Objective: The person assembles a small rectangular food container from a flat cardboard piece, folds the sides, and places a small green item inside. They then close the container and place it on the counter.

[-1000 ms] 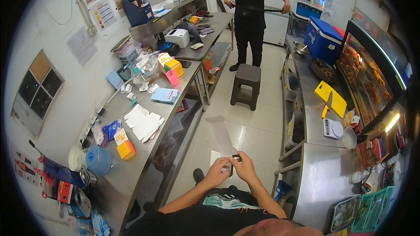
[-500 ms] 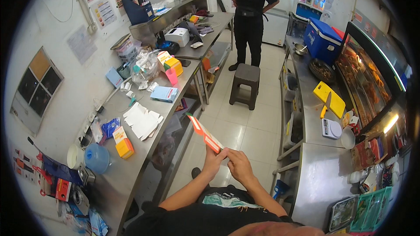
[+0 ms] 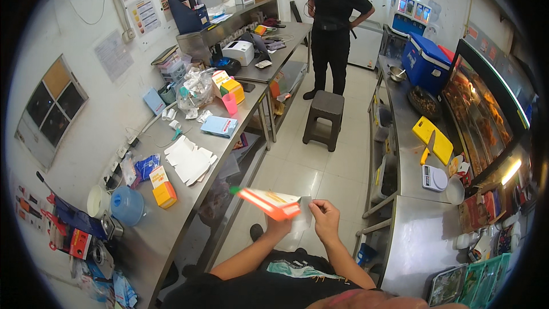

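The orange-and-white carton [image 3: 269,202] is held up near the wearer's body, over the tiled floor [image 3: 291,181] between 2 rows of steel counters. It slants from a green tip at its far left end to a broad orange edge at its near right, where a grey flap [image 3: 305,214] stands out. The left hand [image 3: 278,227] grips the carton from the near side, its fingers mostly hidden. The right hand [image 3: 326,218] is closed on the flap's right edge, thumb against fingers; whether flap and carton are 1 piece I cannot tell.

On the left counter [image 3: 155,240], an orange-and-white box [image 3: 163,189] stands near a translucent blue tub [image 3: 127,206]. Farther along lie white cardboard sheets [image 3: 190,160] and a pale blue packet [image 3: 219,126], with a pink cup [image 3: 230,103] beyond.

On the right counter [image 3: 420,223] sits a white scale [image 3: 433,178]; farther off are a yellow board [image 3: 437,141] with a knife [image 3: 430,141] lying on it and a blue cooler [image 3: 425,64]. A glass display case [image 3: 479,114] stands to the right.

Beyond the hands, 1 dark stool [image 3: 325,115] stands on the floor; at the far end is a person in black [image 3: 332,37].
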The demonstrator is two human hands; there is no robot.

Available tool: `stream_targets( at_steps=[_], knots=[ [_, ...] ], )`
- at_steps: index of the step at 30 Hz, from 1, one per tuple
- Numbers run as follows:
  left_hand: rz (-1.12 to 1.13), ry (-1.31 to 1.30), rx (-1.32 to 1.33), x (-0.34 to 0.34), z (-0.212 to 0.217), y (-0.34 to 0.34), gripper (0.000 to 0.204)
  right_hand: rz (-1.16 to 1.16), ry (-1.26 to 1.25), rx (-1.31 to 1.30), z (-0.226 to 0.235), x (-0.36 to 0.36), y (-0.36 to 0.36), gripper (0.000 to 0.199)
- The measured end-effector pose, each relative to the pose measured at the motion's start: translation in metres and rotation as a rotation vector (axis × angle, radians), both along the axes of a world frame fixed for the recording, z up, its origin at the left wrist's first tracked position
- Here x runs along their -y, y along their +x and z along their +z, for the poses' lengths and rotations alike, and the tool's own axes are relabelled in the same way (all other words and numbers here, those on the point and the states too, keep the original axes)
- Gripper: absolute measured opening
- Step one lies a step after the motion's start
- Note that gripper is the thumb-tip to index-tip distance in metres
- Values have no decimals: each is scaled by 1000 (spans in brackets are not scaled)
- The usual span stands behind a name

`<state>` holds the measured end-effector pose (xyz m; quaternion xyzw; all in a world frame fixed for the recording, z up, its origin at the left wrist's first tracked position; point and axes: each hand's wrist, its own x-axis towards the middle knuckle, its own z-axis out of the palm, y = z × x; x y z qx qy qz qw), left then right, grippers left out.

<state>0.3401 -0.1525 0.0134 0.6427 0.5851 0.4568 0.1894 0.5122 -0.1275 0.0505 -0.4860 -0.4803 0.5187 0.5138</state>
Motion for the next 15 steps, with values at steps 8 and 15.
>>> stream_targets(
  at_steps=[8, 15],
  knots=[
    [-62, -266, 702, 4, -29, 24, 43, -20, 130, 114, -2, -5, -15, 14],
    [-2, -413, 1136, -8, -1, 19, 26, 17, 27, 164, -13, -11, -13, 17]
  ],
)
